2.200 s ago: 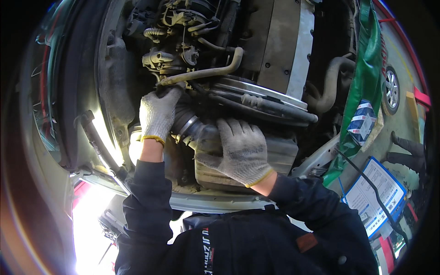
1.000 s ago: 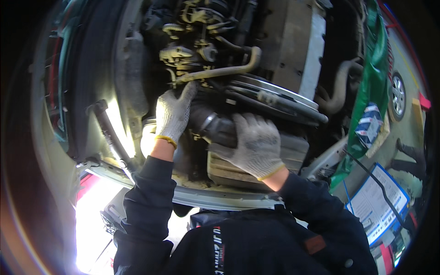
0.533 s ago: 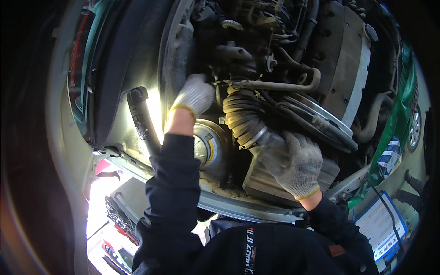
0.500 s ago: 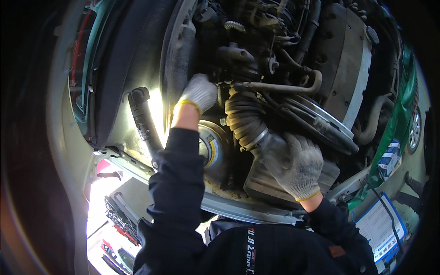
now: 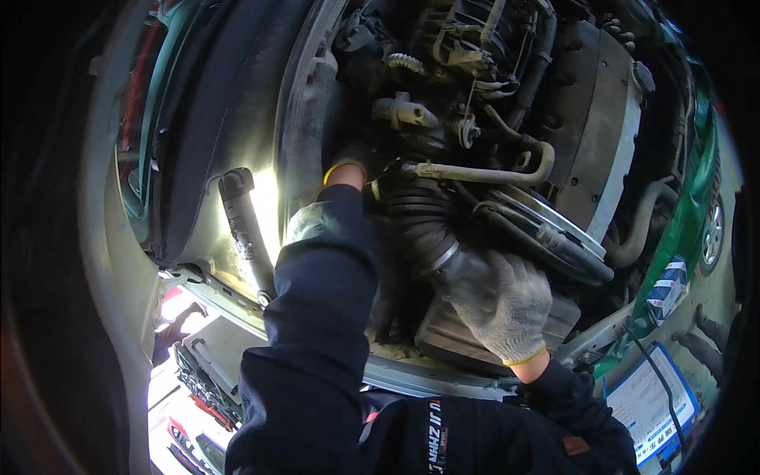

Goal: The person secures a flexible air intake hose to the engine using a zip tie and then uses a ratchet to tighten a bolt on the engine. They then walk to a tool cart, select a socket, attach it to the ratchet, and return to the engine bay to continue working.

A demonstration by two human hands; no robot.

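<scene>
Plainly ribbed hose [image 5: 418,220] dark, bent; right hand [image 5: 507,301] spread over end; left hand [image 5: 353,151] shadowed, grip unclear.

Counted off from ribbed hose [image 5: 418,214], qty one. Gloved: two, left hand [image 5: 353,152] up-left of hose, right hand [image 5: 508,305] at its lower end. Metal clamp [image 5: 446,256]: one, on hose's lower end. Pale bent pipe [image 5: 479,172]: one, just above hose. Dark plastic housing [image 5: 451,336]: one, below hose. Engine cover [image 5: 586,111]: one, up-right of hose. Lit stick lamp [image 5: 247,229]: one, left of hose. Well right of hose: one green sheet [image 5: 690,214], one blue-and-white box [image 5: 667,291], one car wheel [image 5: 713,232], one blue-edged board [image 5: 651,400].
</scene>
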